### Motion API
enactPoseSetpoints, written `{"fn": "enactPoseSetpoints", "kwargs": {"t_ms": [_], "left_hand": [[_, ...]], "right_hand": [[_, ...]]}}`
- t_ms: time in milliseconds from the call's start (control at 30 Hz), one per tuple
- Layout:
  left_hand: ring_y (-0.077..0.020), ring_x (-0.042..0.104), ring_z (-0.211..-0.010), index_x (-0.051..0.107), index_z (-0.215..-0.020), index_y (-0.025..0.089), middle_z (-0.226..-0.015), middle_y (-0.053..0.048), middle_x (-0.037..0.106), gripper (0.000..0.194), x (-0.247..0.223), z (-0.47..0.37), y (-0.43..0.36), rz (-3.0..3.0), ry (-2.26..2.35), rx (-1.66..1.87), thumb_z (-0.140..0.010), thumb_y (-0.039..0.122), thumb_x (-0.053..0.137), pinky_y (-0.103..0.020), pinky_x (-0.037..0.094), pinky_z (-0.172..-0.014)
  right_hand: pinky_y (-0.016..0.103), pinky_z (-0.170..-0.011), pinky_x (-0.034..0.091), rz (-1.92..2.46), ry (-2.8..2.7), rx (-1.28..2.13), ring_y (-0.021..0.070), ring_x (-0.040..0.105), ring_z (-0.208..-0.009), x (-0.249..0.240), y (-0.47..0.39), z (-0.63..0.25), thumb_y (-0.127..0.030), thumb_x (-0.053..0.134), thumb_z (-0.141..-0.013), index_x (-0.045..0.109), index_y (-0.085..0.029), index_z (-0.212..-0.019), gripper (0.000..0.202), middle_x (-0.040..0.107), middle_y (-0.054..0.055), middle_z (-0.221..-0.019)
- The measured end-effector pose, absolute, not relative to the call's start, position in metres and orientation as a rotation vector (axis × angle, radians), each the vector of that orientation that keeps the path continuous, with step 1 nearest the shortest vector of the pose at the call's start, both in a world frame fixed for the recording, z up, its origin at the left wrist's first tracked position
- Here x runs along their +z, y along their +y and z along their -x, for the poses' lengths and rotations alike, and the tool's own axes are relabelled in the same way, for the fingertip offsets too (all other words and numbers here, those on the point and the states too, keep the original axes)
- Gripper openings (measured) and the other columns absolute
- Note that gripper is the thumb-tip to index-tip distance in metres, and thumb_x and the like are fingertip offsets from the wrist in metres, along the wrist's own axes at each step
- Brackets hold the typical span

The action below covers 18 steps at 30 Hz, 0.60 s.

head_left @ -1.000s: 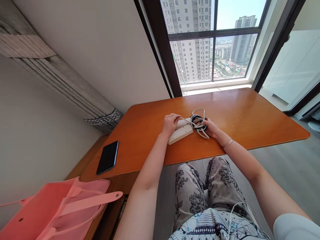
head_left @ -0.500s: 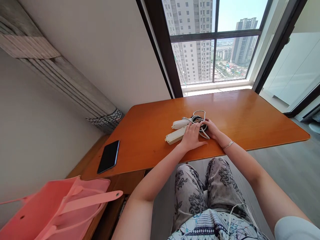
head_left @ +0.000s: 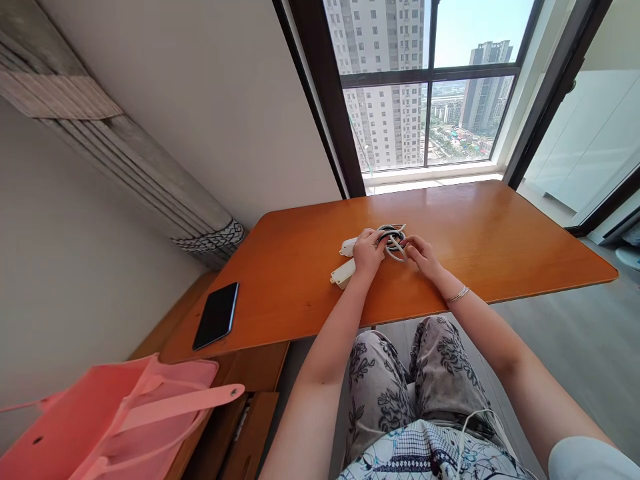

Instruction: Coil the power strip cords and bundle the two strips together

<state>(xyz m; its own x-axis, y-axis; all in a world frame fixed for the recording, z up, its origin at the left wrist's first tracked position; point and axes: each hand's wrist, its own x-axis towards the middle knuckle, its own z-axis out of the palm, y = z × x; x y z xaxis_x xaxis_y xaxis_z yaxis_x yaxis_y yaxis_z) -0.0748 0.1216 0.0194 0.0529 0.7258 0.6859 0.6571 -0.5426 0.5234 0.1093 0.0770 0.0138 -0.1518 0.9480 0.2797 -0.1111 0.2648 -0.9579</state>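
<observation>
Two power strips lie side by side on the wooden table [head_left: 295, 267]: a white power strip [head_left: 348, 247] behind and a cream power strip [head_left: 343, 273] in front. My left hand [head_left: 369, 256] reaches across both and covers their middles. Its fingers are closed on the left side of the coiled cables [head_left: 396, 248], white loops mixed with black. From the right, my right hand [head_left: 423, 257] pinches the edge of the same coil between thumb and fingertips. Exactly which strand it grips is hard to make out.
A dark tablet or phone [head_left: 217, 316] lies near the table's left edge. A pink bag [head_left: 120, 413] with a strap stands at the lower left. Behind the table is a window [head_left: 430, 120], with a gathered curtain [head_left: 150, 167] at the left.
My left hand has shifted left and up, from lying over the cream strip to gripping the coil. The cable loops are drawn together more compactly, and the right hand stays beside them.
</observation>
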Motion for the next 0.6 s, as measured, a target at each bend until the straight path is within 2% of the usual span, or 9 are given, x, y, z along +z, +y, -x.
{"fn": "enactPoseSetpoints", "kwargs": {"t_ms": [133, 233, 333, 433, 500, 600], "left_hand": [[-0.0216, 0.066, -0.087, 0.075, -0.096, 0.023, -0.094, -0.006, 0.069, 0.018, 0.010, 0.075, 0.126, -2.151, 1.440, 1.548, -0.091, 0.033, 0.061, -0.036, 0.055, -0.080], [-0.0233, 0.066, -0.095, 0.072, -0.095, 0.022, -0.097, -0.007, 0.070, 0.014, 0.007, 0.078, 0.123, -2.187, 1.372, 1.524, -0.090, 0.029, 0.061, -0.038, 0.054, -0.087], [-0.0242, 0.064, -0.097, 0.068, -0.092, 0.022, -0.096, -0.008, 0.069, 0.010, 0.007, 0.078, 0.116, -2.292, 1.321, 1.474, -0.090, 0.026, 0.059, -0.040, 0.052, -0.091], [-0.0252, 0.062, -0.099, 0.065, -0.093, 0.022, -0.099, -0.008, 0.068, 0.008, 0.010, 0.074, 0.107, -2.409, 1.282, 1.375, -0.091, 0.026, 0.058, -0.042, 0.050, -0.093], [-0.0261, 0.060, -0.101, 0.064, -0.097, 0.023, -0.102, -0.008, 0.067, 0.009, 0.012, 0.071, 0.101, -2.458, 1.265, 1.314, -0.090, 0.027, 0.060, -0.044, 0.049, -0.095], [-0.0284, 0.058, -0.105, 0.061, -0.105, 0.023, -0.108, -0.009, 0.064, 0.027, 0.013, 0.068, 0.095, -2.504, 1.263, 1.270, -0.081, 0.030, 0.071, -0.046, 0.048, -0.097]], "right_hand": [[0.027, -0.065, 0.039, 0.869, -1.814, 0.776, 0.0123, 0.044, -0.062, 0.016, 0.069, -0.103, -0.053, 0.063, -0.088, 0.064, -0.021, -0.073, 0.036, 0.054, -0.002, -0.064], [0.027, -0.063, 0.035, 0.900, -1.881, 0.721, 0.0118, 0.042, -0.060, 0.014, 0.070, -0.097, -0.053, 0.056, -0.092, 0.059, -0.020, -0.064, 0.043, 0.052, -0.002, -0.061], [0.027, -0.063, 0.036, 0.981, -1.752, 0.773, 0.0119, 0.041, -0.059, 0.011, 0.075, -0.096, -0.056, 0.062, -0.088, 0.058, -0.020, -0.060, 0.045, 0.050, -0.003, -0.057], [0.028, -0.067, 0.042, 1.034, -1.563, 0.882, 0.0143, 0.049, -0.062, 0.006, 0.081, -0.099, -0.057, 0.070, -0.081, 0.067, -0.021, -0.064, 0.039, 0.059, -0.001, -0.059], [0.029, -0.071, 0.045, 1.042, -1.501, 0.924, 0.0170, 0.057, -0.069, 0.004, 0.085, -0.101, -0.056, 0.070, -0.080, 0.073, -0.022, -0.072, 0.035, 0.068, 0.000, -0.068], [0.031, -0.077, 0.049, 1.048, -1.437, 0.958, 0.0194, 0.064, -0.077, 0.002, 0.089, -0.101, -0.054, 0.070, -0.081, 0.077, -0.023, -0.081, 0.032, 0.074, 0.002, -0.078]]}}
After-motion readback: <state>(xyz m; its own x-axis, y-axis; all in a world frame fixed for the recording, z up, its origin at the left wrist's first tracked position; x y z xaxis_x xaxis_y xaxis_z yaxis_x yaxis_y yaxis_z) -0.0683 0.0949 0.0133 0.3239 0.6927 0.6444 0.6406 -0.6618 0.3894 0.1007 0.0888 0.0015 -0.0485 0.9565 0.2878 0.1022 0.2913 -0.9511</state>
